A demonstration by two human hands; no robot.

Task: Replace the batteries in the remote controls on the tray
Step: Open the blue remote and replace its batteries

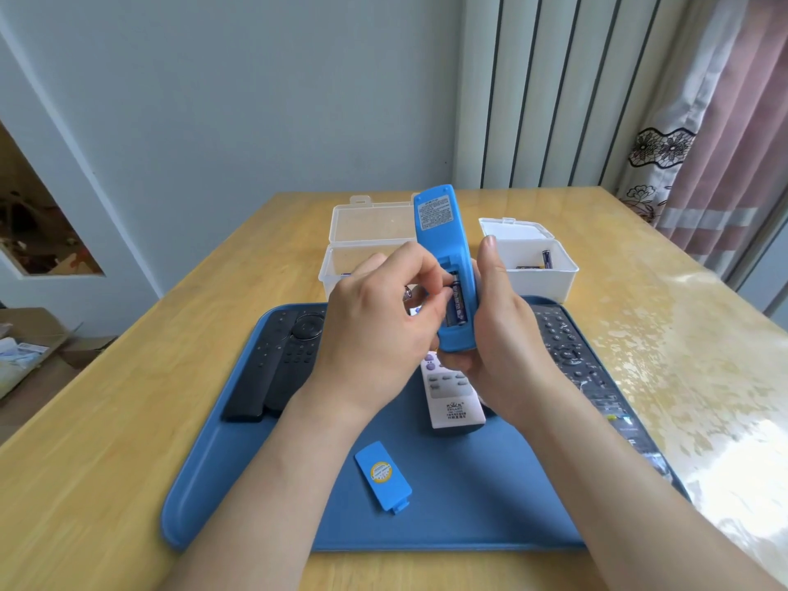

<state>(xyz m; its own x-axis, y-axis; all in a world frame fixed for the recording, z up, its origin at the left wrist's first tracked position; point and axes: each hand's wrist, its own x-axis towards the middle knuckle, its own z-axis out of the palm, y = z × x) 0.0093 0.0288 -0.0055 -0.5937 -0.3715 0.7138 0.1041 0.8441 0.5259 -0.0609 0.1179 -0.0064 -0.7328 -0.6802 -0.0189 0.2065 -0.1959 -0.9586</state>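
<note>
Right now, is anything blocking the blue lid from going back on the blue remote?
Yes: fingers of the left hand cover the open slot in the remote, pinching a battery. The lid lies on the tray.

White remote (454, 405) partly hidden, blue remote (439, 236) label (435, 212) unreadable

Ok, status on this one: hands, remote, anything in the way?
Right hand grips blue remote. Left hand pinches battery in its open compartment. Battery cover off, on tray. Nothing blocking.
</note>
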